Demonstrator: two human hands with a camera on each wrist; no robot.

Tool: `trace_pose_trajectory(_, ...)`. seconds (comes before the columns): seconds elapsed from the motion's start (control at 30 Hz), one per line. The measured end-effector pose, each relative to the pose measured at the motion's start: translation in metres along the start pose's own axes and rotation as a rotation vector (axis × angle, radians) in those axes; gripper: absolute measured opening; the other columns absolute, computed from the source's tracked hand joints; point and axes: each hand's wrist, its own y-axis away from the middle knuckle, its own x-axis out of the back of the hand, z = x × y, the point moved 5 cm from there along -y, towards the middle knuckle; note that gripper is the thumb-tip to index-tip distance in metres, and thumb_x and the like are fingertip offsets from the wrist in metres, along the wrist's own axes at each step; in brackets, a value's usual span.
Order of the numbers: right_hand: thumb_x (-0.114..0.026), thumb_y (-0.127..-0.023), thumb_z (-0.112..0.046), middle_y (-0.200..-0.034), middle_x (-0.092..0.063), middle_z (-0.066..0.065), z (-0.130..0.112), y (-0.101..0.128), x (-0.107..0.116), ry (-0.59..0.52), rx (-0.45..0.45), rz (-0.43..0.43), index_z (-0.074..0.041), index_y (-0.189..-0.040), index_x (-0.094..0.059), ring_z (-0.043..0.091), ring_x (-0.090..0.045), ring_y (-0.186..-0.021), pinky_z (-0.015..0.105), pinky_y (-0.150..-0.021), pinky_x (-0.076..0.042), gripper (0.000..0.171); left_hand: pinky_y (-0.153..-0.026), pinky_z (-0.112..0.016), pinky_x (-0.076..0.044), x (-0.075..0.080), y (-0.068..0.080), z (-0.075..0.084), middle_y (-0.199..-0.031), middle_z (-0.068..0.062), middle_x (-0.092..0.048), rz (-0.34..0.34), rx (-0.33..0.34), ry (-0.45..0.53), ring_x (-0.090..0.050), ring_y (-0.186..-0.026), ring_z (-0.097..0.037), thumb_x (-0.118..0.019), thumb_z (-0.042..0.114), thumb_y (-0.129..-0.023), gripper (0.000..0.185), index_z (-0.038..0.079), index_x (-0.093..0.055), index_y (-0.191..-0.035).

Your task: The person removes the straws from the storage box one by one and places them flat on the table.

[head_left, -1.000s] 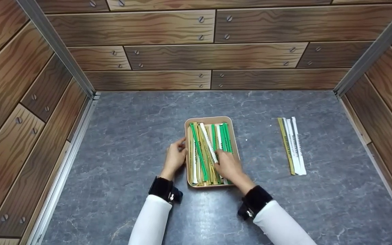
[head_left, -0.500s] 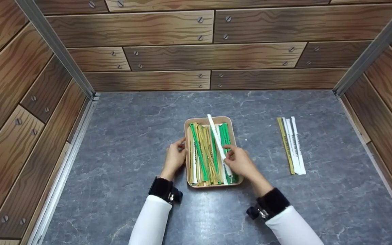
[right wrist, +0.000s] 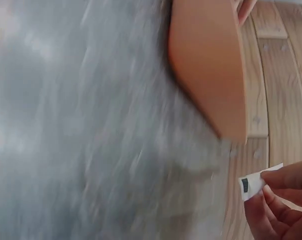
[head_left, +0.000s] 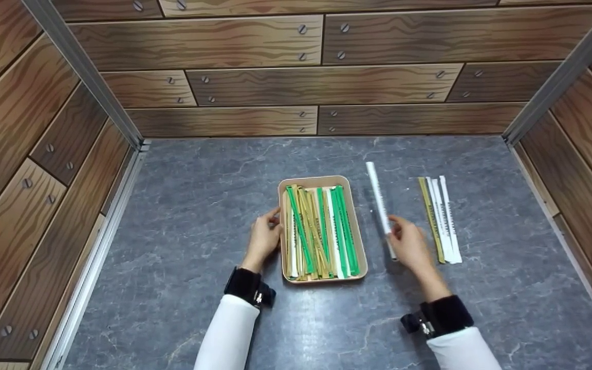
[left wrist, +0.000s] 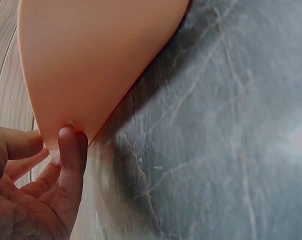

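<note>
My right hand (head_left: 410, 243) pinches a long, slim white stick packet (head_left: 378, 198) between thumb and fingers, held in the air right of the tray. In the right wrist view, the end of this white stick packet (right wrist: 250, 186) bears a dark printed mark. My left hand (head_left: 264, 237) holds the left side of a light tan tray (head_left: 363, 271); the left wrist view shows its fingertips (left wrist: 67, 137) against the outer wall. Inside the tray lie gold, green (head_left: 347, 236) and white stick packets, roughly lengthwise, some crossing. What they contain is hidden.
Right of my right hand, a gold stick packet (head_left: 431, 221) and several white stick packets (head_left: 450, 221) lie side by side on the grey marbled table (head_left: 198, 180). Wood-patterned walls (head_left: 255, 85) enclose the table at the back and both sides.
My right hand has lifted the white stick packet out of the tray and carried it rightward past the tray's edge. The left hand and the tray have stayed put.
</note>
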Motion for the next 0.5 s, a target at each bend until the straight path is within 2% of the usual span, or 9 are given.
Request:
trace_pose_trajectory(0.1,-0.064,-0.084,0.002,-0.081,-0.066,0.011,0.019,0.002,0.008,0.088,-0.051,0.001,0.005,-0.125,-0.061,0.025,-0.061,-0.067,0.039,-0.058,-0.049,0.041,-0.071,-0.031,-0.054,0.0,0.0,0.0,-0.101,-0.014,-0.067,0.002,0.004,-0.003,-0.066,-0.086,-0.022,-0.061,-0.003,-0.088,0.049,0.004,-0.057,-0.137)
trace_pose_trajectory(0.23,-0.06,-0.088,-0.002,-0.088,-0.067,0.014,0.043,0.005,0.015,0.155,-0.148,-0.05,0.001,-0.132,-0.058,0.03,-0.063,-0.073,0.045,-0.058,-0.05,0.044,-0.071,-0.031,-0.053,0.0,0.0,0.0,-0.101,-0.015,-0.067,0.0,0.007,0.005,-0.065,-0.083,-0.021,-0.061,-0.004,-0.087,0.05,0.003,-0.057,-0.136)
trace_pose_trajectory(0.37,-0.056,-0.088,-0.002,-0.103,-0.068,0.023,0.059,0.006,0.02,0.22,-0.215,-0.062,-0.003,-0.134,-0.057,0.043,-0.064,-0.085,0.054,-0.061,-0.051,0.046,-0.07,-0.029,-0.053,0.0,0.0,0.0,-0.101,-0.015,-0.066,-0.004,0.008,0.021,-0.065,-0.081,-0.019,-0.06,-0.005,-0.087,0.049,0.002,-0.057,-0.136)
trace_pose_trajectory(0.5,-0.052,-0.086,-0.001,-0.116,-0.062,0.031,0.067,0.003,0.025,0.284,-0.249,-0.054,-0.004,-0.131,-0.06,0.053,-0.06,-0.095,0.062,-0.066,-0.049,0.046,-0.07,-0.03,-0.053,0.0,-0.001,0.0,-0.1,-0.015,-0.066,-0.001,0.004,0.018,-0.065,-0.081,-0.019,-0.06,-0.004,-0.087,0.049,0.002,-0.057,-0.136)
